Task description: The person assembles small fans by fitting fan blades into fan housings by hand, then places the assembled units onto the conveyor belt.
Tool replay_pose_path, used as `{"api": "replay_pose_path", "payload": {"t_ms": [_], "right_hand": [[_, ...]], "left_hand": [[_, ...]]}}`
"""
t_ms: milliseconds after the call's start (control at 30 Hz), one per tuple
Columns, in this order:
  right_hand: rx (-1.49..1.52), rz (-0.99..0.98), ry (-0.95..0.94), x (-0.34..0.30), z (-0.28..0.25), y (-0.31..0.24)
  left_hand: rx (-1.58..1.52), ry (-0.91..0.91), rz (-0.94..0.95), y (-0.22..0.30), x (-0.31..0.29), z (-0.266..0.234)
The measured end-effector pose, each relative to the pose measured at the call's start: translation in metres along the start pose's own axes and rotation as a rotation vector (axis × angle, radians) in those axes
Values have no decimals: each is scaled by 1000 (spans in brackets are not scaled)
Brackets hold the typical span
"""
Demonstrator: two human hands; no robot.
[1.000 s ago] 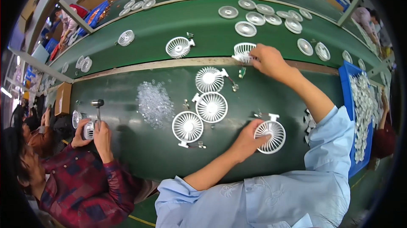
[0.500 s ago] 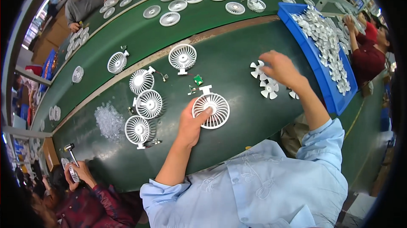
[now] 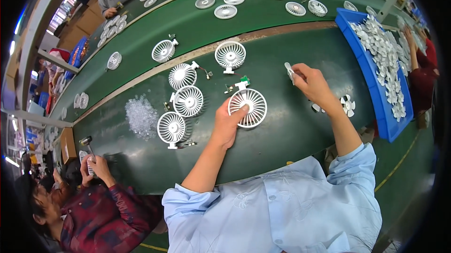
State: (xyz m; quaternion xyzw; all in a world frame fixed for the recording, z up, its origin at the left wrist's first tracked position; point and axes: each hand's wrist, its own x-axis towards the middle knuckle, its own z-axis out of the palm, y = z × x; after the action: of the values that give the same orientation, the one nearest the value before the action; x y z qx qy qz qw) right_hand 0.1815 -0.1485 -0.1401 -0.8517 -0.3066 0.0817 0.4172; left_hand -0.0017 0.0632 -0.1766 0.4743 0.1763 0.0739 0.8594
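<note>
My left hand grips a round white fan housing with radial slats, its thumb pressed on the front near the hub. A small green circuit board and thin wires show by the housing's neck. Raised over the table to the right, my right hand pinches a white fan blade, seen nearly edge-on. Below and right of that hand, another fan blade lies on the green table; one more beside it is partly hidden by my forearm.
Several fan housings with wires sit left of centre, beside a heap of clear plastic bits. A blue bin full of blades stands right. Round grilles lie on the conveyor belt beyond. At lower left, a co-worker holds a hammer.
My right hand has lifted a fan blade off the table. My left hand keeps its hold on the housing. The whole view has shifted, so the scene sits further right.
</note>
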Motion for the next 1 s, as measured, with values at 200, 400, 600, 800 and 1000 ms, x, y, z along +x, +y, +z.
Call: {"api": "replay_pose_path", "payload": {"t_ms": [200, 400, 600, 800, 1000], "right_hand": [[37, 109, 19, 10, -2, -11], [-452, -203, 18, 1, 6, -5], [-472, -264, -194, -15, 23, -23], [-454, -206, -149, -18, 26, -36], [-322, -495, -92, -36, 47, -87]], "left_hand": [[-26, 20, -26, 3, 2, -3], [-56, -34, -41, 7, 0, 0], [-110, 5, -29, 2, -1, 1], [-134, 45, -30, 3, 0, -1], [-152, 39, -48, 2, 0, 5]]}}
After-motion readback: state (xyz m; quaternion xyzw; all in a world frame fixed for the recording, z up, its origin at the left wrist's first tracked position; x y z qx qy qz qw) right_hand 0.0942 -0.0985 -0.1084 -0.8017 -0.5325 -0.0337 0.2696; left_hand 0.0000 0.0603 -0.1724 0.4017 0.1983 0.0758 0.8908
